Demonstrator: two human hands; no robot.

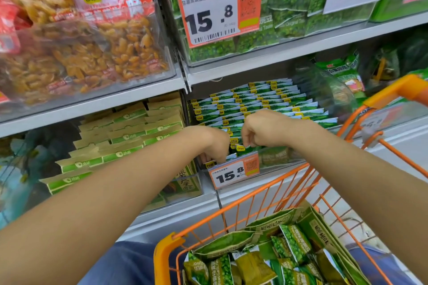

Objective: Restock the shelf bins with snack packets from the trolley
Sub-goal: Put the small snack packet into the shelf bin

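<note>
Shelving [143,99] fills the view w/ clear bins: peanut bags [76,37] top left, pea bags [294,7] top right behind a big 15.8 tag [217,7], tan-green packs [120,139] lower left.

Orange trolley [284,183] sits just below/right of the shelf, parked close, prob. so packets are a short reach away. Green pea packets [261,259] lie loose in it, so restock isn't done.

Target bin [275,157], mid shelf, holds rows of green packets [266,104] stood on edge, tops up, packed tight front to back; that way more fit and labels show. Small 15.8 tag [234,173] clips to its front edge.

Both arms reach into the bin's front row. Left hand [213,143] is curled down at the front left, fingers seemingly pinching a packet top. Right hand [259,129] is curled too, fingertips nipping a packet top near the front. Looks like squaring up or slotting packets into the front row, but exact grip is partly hidden by the knuckles.
</note>
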